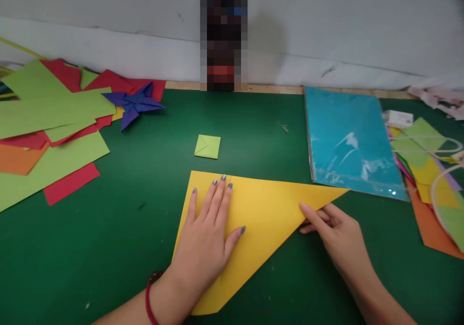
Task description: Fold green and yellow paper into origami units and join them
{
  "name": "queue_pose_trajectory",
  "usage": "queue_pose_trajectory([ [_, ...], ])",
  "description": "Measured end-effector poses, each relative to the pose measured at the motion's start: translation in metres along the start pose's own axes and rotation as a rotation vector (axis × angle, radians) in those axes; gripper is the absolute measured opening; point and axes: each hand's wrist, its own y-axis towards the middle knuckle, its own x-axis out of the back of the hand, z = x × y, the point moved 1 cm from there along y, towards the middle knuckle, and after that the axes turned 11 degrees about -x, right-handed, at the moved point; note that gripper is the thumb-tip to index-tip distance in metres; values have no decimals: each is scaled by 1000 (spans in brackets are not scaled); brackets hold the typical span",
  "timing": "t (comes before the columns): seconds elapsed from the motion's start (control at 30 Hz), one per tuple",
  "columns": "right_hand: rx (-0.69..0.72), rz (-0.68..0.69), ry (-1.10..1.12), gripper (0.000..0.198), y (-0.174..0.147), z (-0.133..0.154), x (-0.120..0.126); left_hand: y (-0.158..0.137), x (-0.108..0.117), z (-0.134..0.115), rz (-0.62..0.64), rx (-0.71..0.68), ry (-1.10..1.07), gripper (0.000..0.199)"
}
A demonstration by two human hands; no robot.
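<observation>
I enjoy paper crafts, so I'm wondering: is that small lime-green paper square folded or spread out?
Folded: the small lime-green paper square shows slanting flap edges meeting near its middle.

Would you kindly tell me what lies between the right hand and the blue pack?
The pointed corner of the yellow sheet lies there, in the head view.

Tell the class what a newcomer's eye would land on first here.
Probably the large yellow paper at front centre, under the left hand, its edge pinched by the right hand. Next might come the purple star by the paper pile at the left, then the blue packet at the right.
</observation>
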Motion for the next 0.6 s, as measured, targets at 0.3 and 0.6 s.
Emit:
queue_pose_trajectory([
  [0.3,36,52,18,29,-1,7,-5,-1,-5,8,57,4,5,58],
  [0.6,90,64,-119,33,-9,15,-16,-1,-5,3,46,2,-19,58],
])
